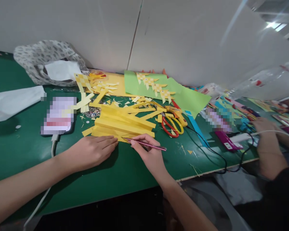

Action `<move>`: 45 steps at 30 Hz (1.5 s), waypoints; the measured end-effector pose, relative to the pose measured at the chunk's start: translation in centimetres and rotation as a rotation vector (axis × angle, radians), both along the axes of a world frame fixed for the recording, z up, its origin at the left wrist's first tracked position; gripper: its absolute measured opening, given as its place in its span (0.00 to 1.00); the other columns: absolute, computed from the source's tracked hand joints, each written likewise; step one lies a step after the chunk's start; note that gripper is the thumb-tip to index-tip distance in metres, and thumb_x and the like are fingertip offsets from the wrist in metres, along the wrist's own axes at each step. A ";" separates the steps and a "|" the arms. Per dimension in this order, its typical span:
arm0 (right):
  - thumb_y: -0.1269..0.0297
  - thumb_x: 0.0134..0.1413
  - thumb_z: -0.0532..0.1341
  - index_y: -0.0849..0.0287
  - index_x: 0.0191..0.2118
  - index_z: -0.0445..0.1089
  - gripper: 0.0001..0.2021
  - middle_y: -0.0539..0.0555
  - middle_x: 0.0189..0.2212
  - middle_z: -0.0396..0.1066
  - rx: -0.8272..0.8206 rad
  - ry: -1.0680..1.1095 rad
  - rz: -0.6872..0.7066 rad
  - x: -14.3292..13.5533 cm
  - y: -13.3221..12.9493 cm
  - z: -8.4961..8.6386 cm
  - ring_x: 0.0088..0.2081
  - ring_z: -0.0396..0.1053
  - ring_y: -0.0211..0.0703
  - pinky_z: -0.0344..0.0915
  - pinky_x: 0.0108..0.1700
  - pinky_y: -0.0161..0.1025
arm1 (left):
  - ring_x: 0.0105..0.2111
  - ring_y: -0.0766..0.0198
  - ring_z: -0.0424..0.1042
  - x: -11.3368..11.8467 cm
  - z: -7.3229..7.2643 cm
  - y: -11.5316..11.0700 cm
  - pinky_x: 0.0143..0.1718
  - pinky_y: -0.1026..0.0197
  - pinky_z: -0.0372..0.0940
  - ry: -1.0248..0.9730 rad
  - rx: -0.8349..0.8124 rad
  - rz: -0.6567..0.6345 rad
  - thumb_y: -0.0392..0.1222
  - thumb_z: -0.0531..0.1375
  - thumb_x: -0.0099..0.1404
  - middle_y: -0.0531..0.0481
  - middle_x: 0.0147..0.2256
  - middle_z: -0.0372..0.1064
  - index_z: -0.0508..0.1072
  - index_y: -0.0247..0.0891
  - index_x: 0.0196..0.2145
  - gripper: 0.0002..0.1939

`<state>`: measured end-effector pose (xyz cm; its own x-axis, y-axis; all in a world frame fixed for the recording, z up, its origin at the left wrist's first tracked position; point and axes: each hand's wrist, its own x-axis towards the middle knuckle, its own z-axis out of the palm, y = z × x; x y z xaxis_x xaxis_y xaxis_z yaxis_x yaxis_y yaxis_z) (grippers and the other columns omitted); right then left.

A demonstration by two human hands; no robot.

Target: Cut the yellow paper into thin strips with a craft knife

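A creased sheet of yellow paper (118,120) lies on the green table, with fold lines running across it. My left hand (93,150) rests flat with fingers stretched out, its fingertips on the paper's near edge. Between the fingers of my right hand (150,154) is a pink and dark pencil (149,145), its tip at the near edge of the paper. Yellow paper strips (144,112) lie around the sheet. Just to the right are scissors with red handles (170,127) and a yellow-handled tool (179,117).
A charging phone (59,115) lies left, its cable crossing the table edge. Behind are a patterned cloth bag (50,57) and woven paper fish on green paper (146,91). At right, a black cable (207,144), a magenta box (227,141) and another person's arm (268,147).
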<state>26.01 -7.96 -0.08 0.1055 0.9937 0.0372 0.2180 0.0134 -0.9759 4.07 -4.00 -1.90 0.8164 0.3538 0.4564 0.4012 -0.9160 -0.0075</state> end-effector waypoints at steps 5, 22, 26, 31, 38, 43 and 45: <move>0.64 0.49 0.65 0.56 0.29 0.73 0.03 0.52 0.28 0.77 0.039 -0.100 0.054 -0.9 0.3 0.1 0.31 0.75 0.44 0.71 0.35 0.40 | 0.42 0.58 0.76 -0.2 0.3 0.4 0.42 0.58 0.72 -0.061 -0.041 0.038 0.34 0.51 0.69 0.44 0.44 0.76 0.74 0.35 0.43 0.13; 0.63 0.45 0.68 0.56 0.27 0.72 0.05 0.52 0.26 0.77 -0.070 0.057 0.202 3.2 1.0 -0.3 0.32 0.76 0.45 0.70 0.36 0.41 | 0.37 0.55 0.73 -1.2 0.0 2.8 0.41 0.53 0.68 -0.159 -0.462 0.334 0.48 0.54 0.65 0.46 0.35 0.74 0.69 0.39 0.48 0.17; 0.62 0.43 0.69 0.56 0.26 0.72 0.07 0.52 0.25 0.77 -0.064 0.101 0.182 3.2 1.7 -0.4 0.30 0.76 0.45 0.71 0.37 0.42 | 0.35 0.60 0.74 -1.1 0.1 3.0 0.34 0.61 0.69 -0.248 -0.670 0.292 0.53 0.53 0.66 0.46 0.37 0.74 0.71 0.39 0.46 0.19; 0.61 0.43 0.69 0.56 0.26 0.73 0.06 0.51 0.25 0.77 -0.090 0.155 0.170 1.8 2.1 -0.2 0.30 0.76 0.44 0.71 0.37 0.43 | 0.33 0.62 0.74 -1.0 0.3 3.0 0.33 0.62 0.68 -0.224 -0.678 0.242 0.53 0.54 0.66 0.47 0.37 0.75 0.71 0.39 0.44 0.17; 0.64 0.41 0.69 0.55 0.25 0.74 0.04 0.50 0.24 0.77 -0.060 0.085 0.205 1.0 2.4 0.0 0.29 0.75 0.43 0.70 0.36 0.42 | 0.30 0.63 0.72 -1.0 0.2 3.2 0.32 0.62 0.65 -0.172 -0.634 0.227 0.51 0.55 0.65 0.50 0.32 0.73 0.72 0.40 0.43 0.15; 0.65 0.41 0.68 0.55 0.25 0.74 0.03 0.51 0.25 0.77 -0.071 0.058 0.200 1.1 2.6 0.2 0.29 0.75 0.43 0.70 0.35 0.41 | 0.29 0.64 0.71 -1.0 0.3 3.2 0.31 0.63 0.63 -0.155 -0.638 0.226 0.50 0.55 0.65 0.51 0.31 0.73 0.72 0.39 0.41 0.14; 0.66 0.42 0.68 0.56 0.25 0.74 0.03 0.51 0.25 0.77 -0.066 0.052 0.198 1.1 2.7 0.2 0.28 0.75 0.43 0.70 0.35 0.41 | 0.29 0.64 0.70 -1.0 0.3 3.2 0.30 0.64 0.62 -0.153 -0.652 0.226 0.50 0.55 0.65 0.51 0.30 0.72 0.72 0.40 0.41 0.14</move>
